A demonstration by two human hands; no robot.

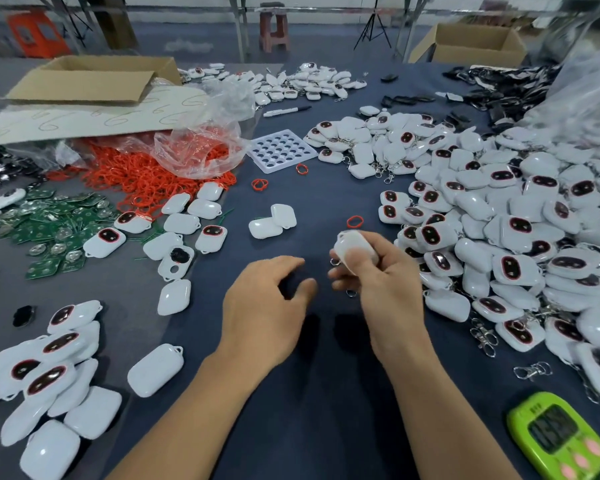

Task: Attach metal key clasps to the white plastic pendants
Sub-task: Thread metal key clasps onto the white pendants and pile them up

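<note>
Above the middle of the dark blue table, gripping a white plastic pendant in the right hand: thumb pressed across its pale face, other fingers curled round from behind, raised off the surface. Just under it, at the fingertips, showing a small silver loop of a metal clasp, with another loop lower, beneath the hand; cannot tell whether hooked to the pendant yet. Just beside it, holding the left hand low over the table, fingers loosely bent, thumb apart from them, gripping nothing. Beyond the hands, past a single red ring and two white shells touching each other. Along the right side, heaped with a big pile of pendants, white with dark red-rimmed faces, many with silver clasps. Near the lower edge of that pile, strewn with loose clasps, and at the bottom right corner a green timer. On the left, scattered with more pendants, green circuit boards and a heap of red rings spilling from clear plastic. Farther back, set with a white pocketed tray, a marker pen and a cardboard box.
</note>
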